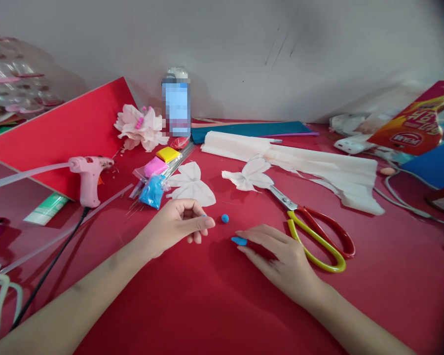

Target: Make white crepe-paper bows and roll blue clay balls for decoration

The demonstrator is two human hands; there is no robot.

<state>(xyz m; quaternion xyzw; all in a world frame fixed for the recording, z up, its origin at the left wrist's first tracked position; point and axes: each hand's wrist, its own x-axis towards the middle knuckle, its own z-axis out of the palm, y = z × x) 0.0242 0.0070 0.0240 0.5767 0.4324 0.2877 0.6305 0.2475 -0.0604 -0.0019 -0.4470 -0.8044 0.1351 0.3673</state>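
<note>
Between the thumb and fingers of my right hand [281,251] is a tapered piece of blue clay [239,241], held just above the red tabletop. My left hand [185,222] is closed in a pinch, with a speck of blue clay [204,215] showing at the thumb and index finger; most of it is hidden. A small blue clay ball [225,218] lies on the table between the two hands. Behind my left hand lie white petal shapes [192,182]. A packet of blue clay [152,192] rests beside them.
Scissors [288,203] with red and yellow handles lie at right, near a paper petal piece [252,173]. Pale crepe paper [318,167] stretches behind. At left are a pink glue gun [87,180], a red board [77,133] and a paper flower [140,125]. A phone [177,108] stands against the wall.
</note>
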